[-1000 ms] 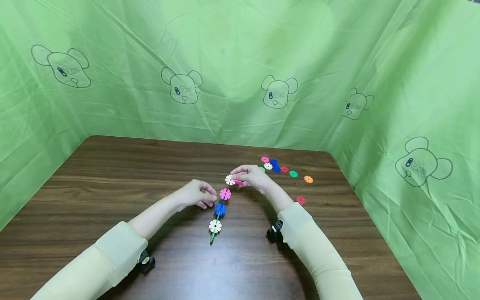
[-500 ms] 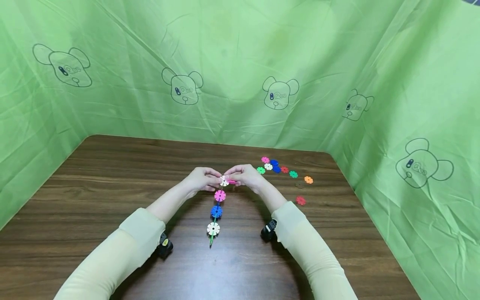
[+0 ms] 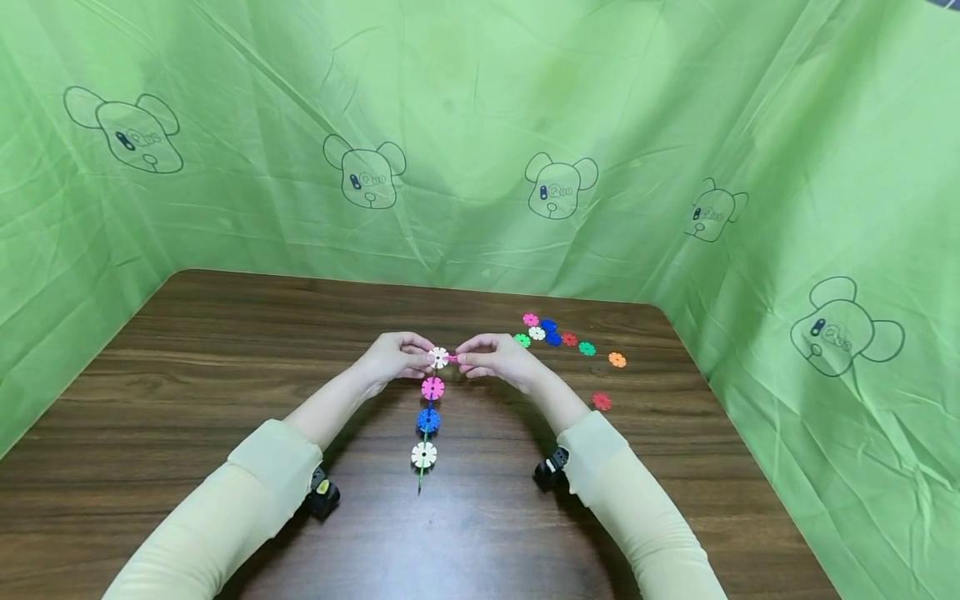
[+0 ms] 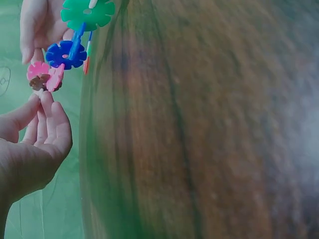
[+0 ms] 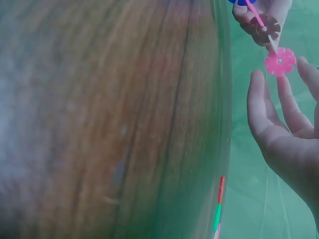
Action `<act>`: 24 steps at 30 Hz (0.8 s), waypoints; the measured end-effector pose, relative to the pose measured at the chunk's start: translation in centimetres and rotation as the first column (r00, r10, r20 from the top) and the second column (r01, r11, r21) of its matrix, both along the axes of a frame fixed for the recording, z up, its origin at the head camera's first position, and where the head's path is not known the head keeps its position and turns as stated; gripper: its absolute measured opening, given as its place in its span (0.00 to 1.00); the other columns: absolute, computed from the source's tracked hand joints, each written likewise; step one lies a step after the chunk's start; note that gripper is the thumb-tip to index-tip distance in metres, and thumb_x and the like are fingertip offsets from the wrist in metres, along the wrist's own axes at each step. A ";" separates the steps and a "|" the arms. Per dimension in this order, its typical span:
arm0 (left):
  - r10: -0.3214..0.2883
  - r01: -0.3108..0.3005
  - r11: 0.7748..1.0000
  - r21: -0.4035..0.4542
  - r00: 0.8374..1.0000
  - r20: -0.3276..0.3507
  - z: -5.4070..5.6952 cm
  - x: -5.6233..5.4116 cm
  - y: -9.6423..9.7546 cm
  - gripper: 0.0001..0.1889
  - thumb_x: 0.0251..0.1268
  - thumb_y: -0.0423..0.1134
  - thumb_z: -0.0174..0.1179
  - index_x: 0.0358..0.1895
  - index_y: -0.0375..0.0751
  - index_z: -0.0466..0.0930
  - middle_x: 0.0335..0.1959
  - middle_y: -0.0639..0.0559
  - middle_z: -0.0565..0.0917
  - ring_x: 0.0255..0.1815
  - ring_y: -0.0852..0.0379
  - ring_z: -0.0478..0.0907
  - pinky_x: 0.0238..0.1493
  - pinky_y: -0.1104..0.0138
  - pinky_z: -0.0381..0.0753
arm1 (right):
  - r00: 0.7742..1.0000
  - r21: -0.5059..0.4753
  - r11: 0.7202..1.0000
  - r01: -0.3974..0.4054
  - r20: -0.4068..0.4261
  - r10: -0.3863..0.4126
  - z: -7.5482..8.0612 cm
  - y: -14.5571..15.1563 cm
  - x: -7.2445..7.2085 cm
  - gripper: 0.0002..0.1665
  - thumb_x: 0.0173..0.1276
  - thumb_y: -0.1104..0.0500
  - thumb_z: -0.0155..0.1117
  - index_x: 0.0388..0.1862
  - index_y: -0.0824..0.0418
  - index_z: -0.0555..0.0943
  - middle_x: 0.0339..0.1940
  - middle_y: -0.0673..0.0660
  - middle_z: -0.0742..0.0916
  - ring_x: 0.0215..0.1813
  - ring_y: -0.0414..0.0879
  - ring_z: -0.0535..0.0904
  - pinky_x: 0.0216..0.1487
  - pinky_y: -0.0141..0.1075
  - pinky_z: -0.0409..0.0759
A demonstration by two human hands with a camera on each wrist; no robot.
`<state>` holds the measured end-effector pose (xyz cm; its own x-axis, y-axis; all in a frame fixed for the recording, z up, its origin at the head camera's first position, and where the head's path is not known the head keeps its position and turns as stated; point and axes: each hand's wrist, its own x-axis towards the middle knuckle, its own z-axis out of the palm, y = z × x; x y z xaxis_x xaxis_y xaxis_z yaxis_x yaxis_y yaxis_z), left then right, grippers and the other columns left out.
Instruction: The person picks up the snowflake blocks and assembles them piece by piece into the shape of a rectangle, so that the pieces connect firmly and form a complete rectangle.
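Note:
A chain of interlocking plastic flower discs hangs in the air, with white, pink, blue, brown and green pieces slotted edge to edge. My left hand (image 3: 392, 362) pinches the white disc (image 3: 438, 358) at its far end between thumb and fingers. A pink disc (image 5: 280, 62) is slotted onto that white one, edge-on in the head view. My right hand (image 3: 498, 362) is just right of it, fingers spread around the disc, whose whole face shows in the right wrist view. Nearer me along the chain are a blue disc (image 3: 428, 421) and another white disc (image 3: 423, 455).
Loose discs lie on the wooden table (image 3: 240, 350) at the back right, among them green (image 3: 587, 348), orange (image 3: 617, 360) and red (image 3: 602, 401) ones. A green cloth (image 3: 457, 242) with printed mouse heads surrounds the table.
My left hand has come rightward and taken hold of the white disc. The chain has shifted left. My right hand followed left, then drew back slightly, its fingers spreading from the pink disc.

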<state>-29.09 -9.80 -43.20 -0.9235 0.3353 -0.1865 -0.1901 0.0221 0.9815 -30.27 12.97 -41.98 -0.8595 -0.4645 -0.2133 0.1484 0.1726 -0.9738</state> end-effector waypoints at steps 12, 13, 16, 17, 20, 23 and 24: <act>-0.192 0.133 0.968 -0.212 0.938 -0.287 -0.6 -0.6 -0.4 0.18 0.62 0.34 0.62 0.53 0.31 0.75 0.45 0.38 0.81 0.40 0.50 0.81 0.41 0.54 0.82 | 0.987 -0.004 0.999 -0.046 -0.156 0.044 -0.5 0.0 0.1 0.13 0.61 0.67 0.66 0.43 0.74 0.80 0.38 0.65 0.87 0.48 0.68 0.79 0.50 0.47 0.80; -0.206 0.140 0.964 -0.227 0.931 -0.302 -0.6 -0.7 -0.3 0.18 0.61 0.36 0.63 0.52 0.32 0.76 0.46 0.38 0.82 0.40 0.48 0.81 0.40 0.54 0.82 | 0.986 -0.004 0.999 -0.047 -0.159 0.045 -0.5 0.0 0.0 0.13 0.61 0.67 0.66 0.42 0.74 0.80 0.38 0.65 0.87 0.48 0.68 0.80 0.50 0.47 0.80; -0.233 0.159 0.958 -0.240 0.918 -0.321 -0.6 -0.8 -0.1 0.16 0.60 0.37 0.64 0.49 0.33 0.79 0.44 0.35 0.82 0.41 0.41 0.81 0.41 0.53 0.82 | 0.985 -0.006 0.999 -0.049 -0.166 0.047 -0.6 -0.1 0.0 0.12 0.61 0.66 0.67 0.42 0.73 0.81 0.38 0.66 0.87 0.48 0.67 0.80 0.50 0.47 0.80; -0.240 0.166 0.957 -0.239 0.915 -0.325 -0.6 -0.9 0.0 0.15 0.60 0.36 0.64 0.48 0.33 0.79 0.43 0.34 0.82 0.41 0.39 0.81 0.41 0.53 0.82 | 0.984 -0.007 0.999 -0.049 -0.170 0.047 -0.6 -0.1 0.0 0.12 0.61 0.66 0.67 0.41 0.73 0.81 0.39 0.66 0.87 0.47 0.66 0.81 0.50 0.47 0.80; -0.250 0.180 0.956 -0.233 0.913 -0.323 -0.7 -1.0 0.2 0.12 0.60 0.35 0.64 0.44 0.33 0.80 0.41 0.30 0.82 0.40 0.38 0.82 0.41 0.55 0.83 | 0.983 0.001 0.999 -0.049 -0.180 0.048 -0.8 -0.2 -0.1 0.12 0.60 0.65 0.68 0.41 0.72 0.82 0.38 0.65 0.87 0.46 0.65 0.81 0.49 0.47 0.80; -0.247 0.176 0.956 -0.234 0.915 -0.319 -0.8 -1.1 0.2 0.10 0.60 0.34 0.64 0.42 0.33 0.81 0.39 0.29 0.82 0.39 0.39 0.82 0.40 0.59 0.83 | 0.978 0.042 0.998 -0.048 -0.201 0.055 -0.7 -0.2 -0.2 0.12 0.60 0.64 0.68 0.41 0.71 0.82 0.38 0.64 0.87 0.46 0.65 0.82 0.48 0.48 0.81; -0.243 0.173 0.957 -0.234 0.916 -0.319 -0.8 -1.0 0.1 0.10 0.60 0.34 0.64 0.42 0.33 0.81 0.38 0.29 0.82 0.38 0.40 0.82 0.39 0.60 0.83 | 0.974 0.068 0.997 -0.048 -0.217 0.062 -0.7 -0.1 -0.3 0.12 0.60 0.64 0.68 0.42 0.69 0.82 0.38 0.64 0.87 0.45 0.64 0.82 0.47 0.48 0.81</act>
<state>-30.11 -9.66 -44.05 -0.8556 0.5157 0.0447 0.1849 0.2238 0.9569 -30.58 12.90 -42.67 -0.8619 -0.5043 -0.0524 -0.0787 0.2353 -0.9687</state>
